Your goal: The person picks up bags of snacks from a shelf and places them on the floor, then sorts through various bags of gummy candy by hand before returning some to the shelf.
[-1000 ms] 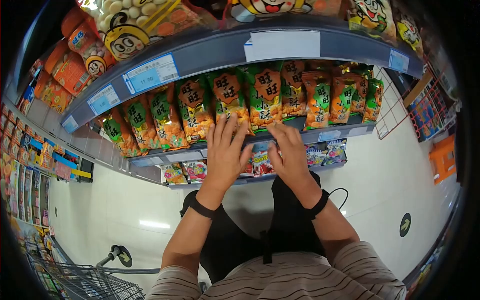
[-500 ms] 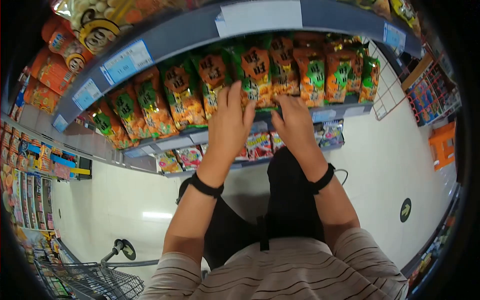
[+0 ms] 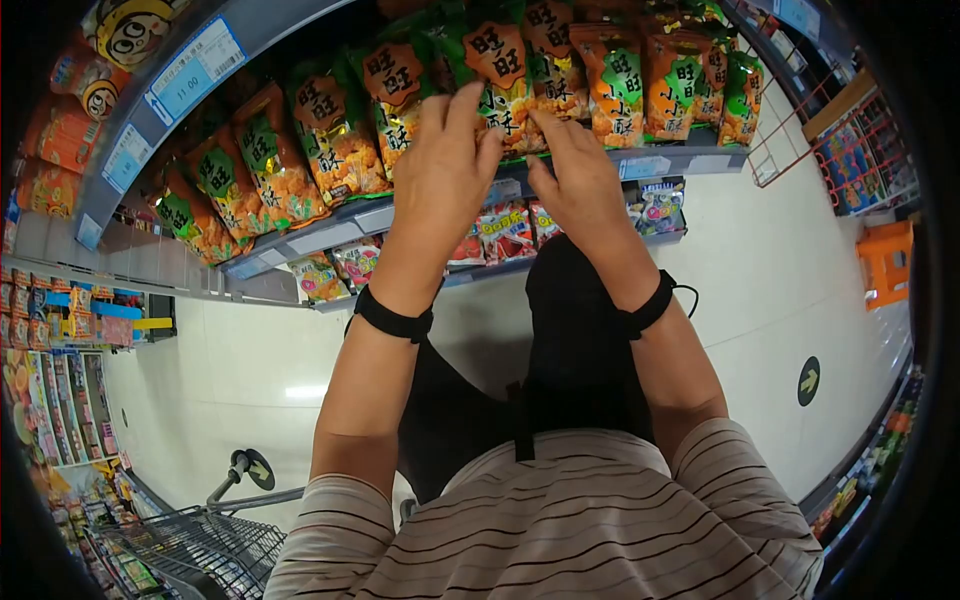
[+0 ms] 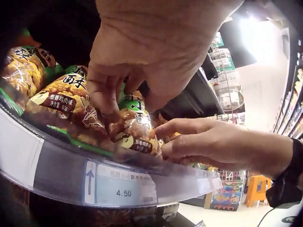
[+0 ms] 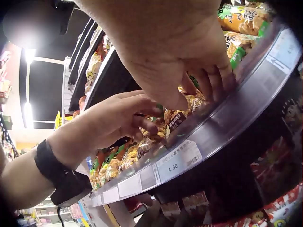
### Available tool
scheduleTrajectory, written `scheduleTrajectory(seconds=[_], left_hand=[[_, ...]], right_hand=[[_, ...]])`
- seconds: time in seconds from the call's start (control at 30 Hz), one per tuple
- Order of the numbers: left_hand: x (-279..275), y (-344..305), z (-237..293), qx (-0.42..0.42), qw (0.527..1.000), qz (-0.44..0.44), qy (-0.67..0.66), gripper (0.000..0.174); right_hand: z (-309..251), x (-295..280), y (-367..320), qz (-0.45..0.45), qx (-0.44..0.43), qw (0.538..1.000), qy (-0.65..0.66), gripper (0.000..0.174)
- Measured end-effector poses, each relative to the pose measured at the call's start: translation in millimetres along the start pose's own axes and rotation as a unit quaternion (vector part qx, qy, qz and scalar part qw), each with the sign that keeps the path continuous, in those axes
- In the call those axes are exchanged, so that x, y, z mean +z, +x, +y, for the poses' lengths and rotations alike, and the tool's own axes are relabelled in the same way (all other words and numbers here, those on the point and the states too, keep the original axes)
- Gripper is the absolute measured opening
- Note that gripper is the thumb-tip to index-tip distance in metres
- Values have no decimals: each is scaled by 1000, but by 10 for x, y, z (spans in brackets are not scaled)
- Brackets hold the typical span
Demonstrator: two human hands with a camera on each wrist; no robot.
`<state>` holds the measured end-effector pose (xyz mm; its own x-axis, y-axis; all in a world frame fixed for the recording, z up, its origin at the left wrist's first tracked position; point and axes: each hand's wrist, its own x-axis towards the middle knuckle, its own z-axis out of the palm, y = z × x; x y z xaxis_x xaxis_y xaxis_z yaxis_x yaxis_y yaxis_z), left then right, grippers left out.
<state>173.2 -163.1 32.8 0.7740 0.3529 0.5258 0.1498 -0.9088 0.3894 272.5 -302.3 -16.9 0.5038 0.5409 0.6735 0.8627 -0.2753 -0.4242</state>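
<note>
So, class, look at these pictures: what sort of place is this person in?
Most likely a supermarket or grocery shop. Matching snack bags stand in a row on a shelf, price labels run along its edge, and a wire shopping cart is nearby.

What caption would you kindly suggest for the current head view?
Left hand and right hand at a row of snack bags on a shop shelf, wire cart at lower left.

L hand (image 3: 440, 180) & R hand (image 3: 580, 180) fwd, nr each other, backs up, fingers (image 3: 463, 115) sl. bent.
</note>
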Motion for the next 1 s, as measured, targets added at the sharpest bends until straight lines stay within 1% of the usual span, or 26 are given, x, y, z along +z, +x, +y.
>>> scheduleTrajectory(seconds=[0.03, 0.13, 0.23, 0.33, 0.43, 0.57, 0.7, 0.73, 0.77, 0.8, 0.83, 0.87, 0.9, 0.97, 1.0], left_hand=[[-4, -6, -7, 7, 1000, -11, -8, 46], [31, -28, -74, 29, 998, 46, -43, 39], [4, -146, -83, 17, 994, 51, -100, 30], [91, -374, -122, 12, 997, 25, -69, 23], [196, -514, -167, 33, 997, 9, -65, 21], [264, -579, -227, 64, 994, 35, -83, 24], [231, -656, -254, 74, 990, 38, -113, 27], [174, -718, -230, 83, 987, 32, -133, 28], [137, -791, -216, 92, 984, 25, -153, 29], [193, -917, -262, 97, 980, 3, -174, 29], [217, -997, -349, 89, 982, -63, -154, 29], [223, -1077, -445, 82, 979, -130, -135, 29], [238, -1174, -549, 74, 971, -198, -116, 29], [401, -1346, -881, 42, 959, -278, -48, 38], [494, -1412, -1042, 26, 947, -321, -15, 41]], right_hand=[[-9, -5, -9, 1, 1, 1000, 6, 49], [5, -27, -21, 1, 4, 1000, 27, 47], [-3, -83, -102, -15, 7, 999, 50, 44], [-13, -80, -199, -22, 10, 998, 59, 41], [16, -29, -235, -10, 2, 998, 54, 39], [44, 42, -208, -20, -14, 999, 25, 39], [13, 52, -204, -23, -25, 999, 15, 40], [-19, 30, -191, -2, -39, 999, 24, 34], [-68, -11, -205, 8, -27, 999, 38, 32], [-131, -64, -250, 17, -14, 998, 51, 29], [-190, -104, -329, 26, 0, 998, 65, 27], [-257, -141, -453, -18, 31, 996, 79, 24], [-344, -112, -585, -92, 77, 988, 101, 24], [-407, 87, -825, -229, 163, 950, 140, 27], [-354, 231, -954, -274, 134, 945, 115, 30]])
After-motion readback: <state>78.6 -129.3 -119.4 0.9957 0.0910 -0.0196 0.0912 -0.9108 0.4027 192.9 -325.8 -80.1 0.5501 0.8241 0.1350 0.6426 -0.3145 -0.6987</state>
